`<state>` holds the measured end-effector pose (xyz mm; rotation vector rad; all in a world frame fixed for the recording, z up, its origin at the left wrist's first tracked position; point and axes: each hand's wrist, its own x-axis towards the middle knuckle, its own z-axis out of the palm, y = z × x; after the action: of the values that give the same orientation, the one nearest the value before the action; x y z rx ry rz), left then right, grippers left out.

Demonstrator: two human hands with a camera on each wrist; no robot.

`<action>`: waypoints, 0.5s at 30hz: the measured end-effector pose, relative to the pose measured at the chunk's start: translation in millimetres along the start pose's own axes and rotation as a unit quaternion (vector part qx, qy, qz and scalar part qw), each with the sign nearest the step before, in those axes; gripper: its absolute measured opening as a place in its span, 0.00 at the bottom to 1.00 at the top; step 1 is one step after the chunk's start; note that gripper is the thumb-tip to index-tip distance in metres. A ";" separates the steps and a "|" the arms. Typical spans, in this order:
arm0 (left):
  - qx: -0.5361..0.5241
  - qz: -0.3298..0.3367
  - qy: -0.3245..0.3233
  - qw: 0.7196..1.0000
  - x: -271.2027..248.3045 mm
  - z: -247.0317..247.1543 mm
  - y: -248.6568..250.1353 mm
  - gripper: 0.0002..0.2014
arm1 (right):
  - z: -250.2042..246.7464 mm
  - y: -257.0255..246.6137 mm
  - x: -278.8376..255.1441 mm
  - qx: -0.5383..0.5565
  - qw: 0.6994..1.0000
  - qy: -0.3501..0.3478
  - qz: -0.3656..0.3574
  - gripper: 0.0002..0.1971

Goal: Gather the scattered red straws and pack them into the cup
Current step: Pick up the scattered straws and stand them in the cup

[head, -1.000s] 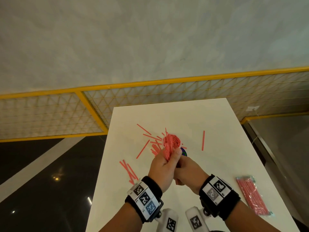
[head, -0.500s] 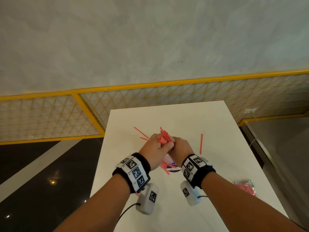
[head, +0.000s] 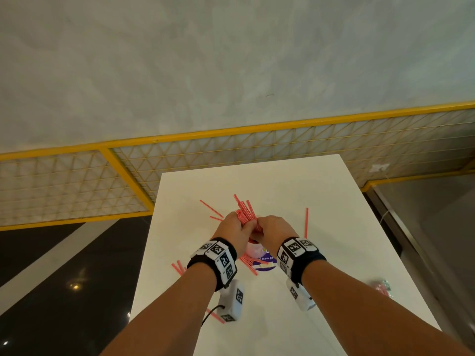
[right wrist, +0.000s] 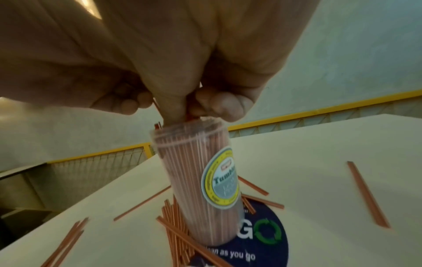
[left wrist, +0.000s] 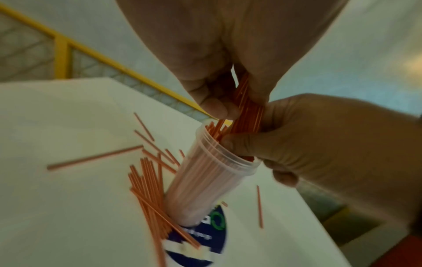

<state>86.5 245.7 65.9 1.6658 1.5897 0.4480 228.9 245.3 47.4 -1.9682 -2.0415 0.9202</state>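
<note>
Both hands, left hand [head: 235, 228] and right hand [head: 273, 231], pinch the bundle of thin red straws [head: 245, 210] over the clear plastic cup [left wrist: 205, 180]; best feed them straight, or stragglers catch the rim.

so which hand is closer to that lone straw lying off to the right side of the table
Right. The right hand is just beside the lone straw, which lies on its outer side; the left hand is farther, across the straw bundle.

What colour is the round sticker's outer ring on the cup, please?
Yellow, on the sticker of the cup; right wrist view.
</note>
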 end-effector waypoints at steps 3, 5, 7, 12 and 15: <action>0.009 0.015 0.006 1.000 3.6 5.0 0.9 0.13 | 7.4 1.6 -0.1 0.005 1.000 0.029 0.007 0.10; 0.022 0.028 0.008 0.999 4.5 5.2 3.6 0.12 | 11.3 1.8 0.3 0.009 0.999 0.033 0.009 0.10; 0.038 0.035 0.001 0.999 3.9 3.1 5.4 0.09 | 14.1 2.8 -0.7 0.017 0.999 0.030 -0.001 0.11; 0.084 0.068 -0.038 0.993 -1.1 3.4 3.2 0.07 | 6.4 4.2 -10.1 0.047 0.999 0.015 -0.006 0.08; 0.068 0.073 -0.038 0.994 -2.3 3.3 6.0 0.08 | -5.7 1.0 -18.3 0.133 0.990 0.042 -0.024 0.12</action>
<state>92.6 243.0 68.8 1.8870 1.4770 0.3523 234.9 229.7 56.8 -1.7784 -1.8060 1.0211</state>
